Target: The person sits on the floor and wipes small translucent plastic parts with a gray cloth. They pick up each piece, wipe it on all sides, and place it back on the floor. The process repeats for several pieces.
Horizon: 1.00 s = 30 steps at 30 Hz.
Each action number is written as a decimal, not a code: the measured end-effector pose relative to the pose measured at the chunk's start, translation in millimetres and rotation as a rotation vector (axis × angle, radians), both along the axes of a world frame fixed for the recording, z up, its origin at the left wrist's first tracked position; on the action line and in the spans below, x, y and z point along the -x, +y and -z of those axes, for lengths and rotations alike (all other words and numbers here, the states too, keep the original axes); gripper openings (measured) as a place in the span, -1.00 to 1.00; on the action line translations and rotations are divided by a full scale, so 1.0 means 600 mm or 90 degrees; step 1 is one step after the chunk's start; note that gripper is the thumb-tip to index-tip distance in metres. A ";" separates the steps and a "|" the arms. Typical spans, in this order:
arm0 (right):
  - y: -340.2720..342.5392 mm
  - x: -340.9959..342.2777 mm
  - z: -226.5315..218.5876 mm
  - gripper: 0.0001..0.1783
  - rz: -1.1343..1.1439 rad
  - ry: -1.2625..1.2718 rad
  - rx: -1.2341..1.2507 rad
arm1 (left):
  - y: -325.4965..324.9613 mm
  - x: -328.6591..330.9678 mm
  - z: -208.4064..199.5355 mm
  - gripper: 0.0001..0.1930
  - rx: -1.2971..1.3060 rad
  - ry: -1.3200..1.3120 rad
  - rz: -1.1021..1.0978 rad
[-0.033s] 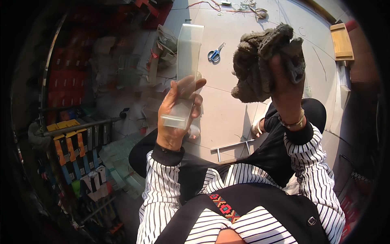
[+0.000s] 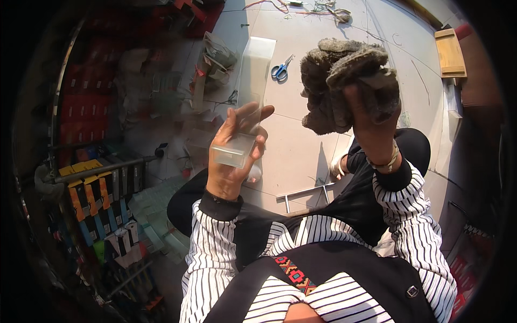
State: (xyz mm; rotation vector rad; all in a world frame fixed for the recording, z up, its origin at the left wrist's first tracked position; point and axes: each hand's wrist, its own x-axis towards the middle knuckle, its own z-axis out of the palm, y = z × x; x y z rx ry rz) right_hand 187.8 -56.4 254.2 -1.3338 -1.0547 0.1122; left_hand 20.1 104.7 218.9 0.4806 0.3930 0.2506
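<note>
A long clear plastic tray-like piece [image 2: 255, 67] with a raised lip at its near end stands up from my left hand [image 2: 232, 148]. My thumb and fingers close around its lower part, showing partly through it. On the right, a bunched, fuzzy dark grey rag [image 2: 328, 89] is gripped in my right hand [image 2: 372, 116]; most of those fingers are hidden behind its folds. A gap separates the rag from the plastic. Blue-handled scissors [image 2: 280, 70] lie on the floor between them, farther off.
Boxed goods hang on a rack [image 2: 97, 199] at the left. Stacked clear plastic pieces [image 2: 161, 207] lie beside my left leg. A metal frame [image 2: 307, 196] rests between my legs. Wires [image 2: 339, 15] lie on the far floor, and a small wooden stool [image 2: 451, 53] stands far right.
The plastic piece leans slightly more to the right at its far end. The rag has shifted a little left and its folds have turned in my right hand.
</note>
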 end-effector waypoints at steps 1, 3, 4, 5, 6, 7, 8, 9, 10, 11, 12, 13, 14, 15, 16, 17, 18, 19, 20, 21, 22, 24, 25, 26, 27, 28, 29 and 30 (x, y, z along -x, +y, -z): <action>0.005 0.000 -0.001 -0.42 0.043 -0.200 0.043 | -0.009 0.000 0.002 -0.58 0.016 0.031 0.007; 0.030 0.011 0.014 -0.41 0.060 -0.436 0.158 | -0.021 0.004 0.007 -0.60 0.047 0.084 0.031; 0.043 0.017 0.025 -0.54 0.019 -0.501 0.234 | -0.025 0.007 0.008 -0.62 0.063 0.116 0.039; 0.056 0.030 0.041 -0.65 -0.012 -0.523 0.291 | -0.027 0.006 0.016 -0.60 0.019 0.036 0.041; 0.060 0.039 0.051 -0.67 -0.035 -0.531 0.318 | -0.027 0.005 0.016 -0.59 -0.011 0.137 -0.014; 0.069 0.057 0.070 -0.69 -0.087 -0.554 0.391 | -0.017 0.010 0.027 -0.58 -0.063 0.254 -0.054; 0.068 0.066 0.079 -0.71 -0.092 -0.548 0.389 | -0.015 0.013 0.026 -0.51 -0.058 0.199 -0.028; 0.064 0.077 0.089 -0.71 -0.077 -0.525 0.306 | -0.011 0.016 0.033 -0.48 -0.048 0.183 -0.022; 0.059 0.087 0.095 -0.71 -0.141 -0.526 0.313 | -0.007 0.019 0.036 -0.44 -0.039 0.164 -0.015; 0.055 0.096 0.100 -0.70 -0.193 -0.516 0.323 | -0.004 0.021 0.041 -0.39 -0.017 0.105 0.006; 0.050 0.100 0.103 -0.65 -0.250 -0.490 0.309 | -0.002 0.022 0.045 -0.33 -0.012 0.151 0.006; 0.049 0.104 0.106 -0.62 -0.276 -0.434 0.289 | 0.001 0.023 0.047 -0.32 -0.033 0.170 0.020; 0.046 0.106 0.107 -0.61 -0.306 -0.344 0.261 | 0.002 0.025 0.050 -0.30 -0.056 0.189 0.033; 0.043 0.106 0.107 -0.59 -0.345 -0.261 0.251 | 0.002 0.025 0.050 -0.29 -0.077 0.209 0.044; 0.043 0.106 0.108 -0.58 -0.359 -0.189 0.212 | 0.000 0.024 0.053 -0.32 -0.083 0.215 0.041; 0.043 0.105 0.108 -0.57 -0.378 -0.124 0.190 | -0.002 0.023 0.053 -0.30 -0.084 0.210 0.043; 0.044 0.105 0.110 -0.56 -0.388 -0.055 0.159 | -0.003 0.021 0.054 -0.28 -0.086 0.204 0.046; 0.044 0.103 0.112 -0.51 -0.405 -0.007 0.210 | -0.005 0.019 0.055 -0.26 -0.087 0.240 0.034; 0.044 0.105 0.114 -0.52 -0.393 0.062 0.186 | -0.010 0.016 0.057 -0.27 -0.111 0.227 0.014; 0.043 0.106 0.116 -0.51 -0.383 0.122 0.151 | -0.014 0.014 0.059 -0.28 -0.093 0.238 0.015; 0.041 0.108 0.119 -0.50 -0.369 0.096 0.171 | -0.016 0.011 0.061 -0.29 -0.080 0.238 0.007; 0.039 0.110 0.124 -0.45 -0.364 0.011 0.206 | -0.017 0.006 0.062 -0.33 -0.082 0.255 -0.003; 0.039 0.111 0.125 -0.43 -0.356 -0.019 0.234 | -0.018 0.005 0.060 -0.34 -0.089 0.265 -0.003; 0.039 0.110 0.126 -0.41 -0.356 -0.025 0.224 | -0.019 0.004 0.059 -0.34 -0.096 0.277 -0.001; 0.038 0.109 0.126 -0.40 -0.341 -0.010 0.210 | -0.020 0.003 0.055 -0.33 -0.097 0.310 0.000; 0.040 0.107 0.126 -0.40 -0.326 0.004 0.196 | -0.026 0.003 0.052 -0.32 -0.100 0.303 0.005; 0.039 0.106 0.124 -0.41 -0.304 0.016 0.175 | -0.029 0.003 0.048 -0.36 -0.057 0.345 0.019; 0.044 0.101 0.123 -0.48 -0.319 0.050 0.227 | -0.035 0.001 0.045 -0.36 -0.067 0.312 0.015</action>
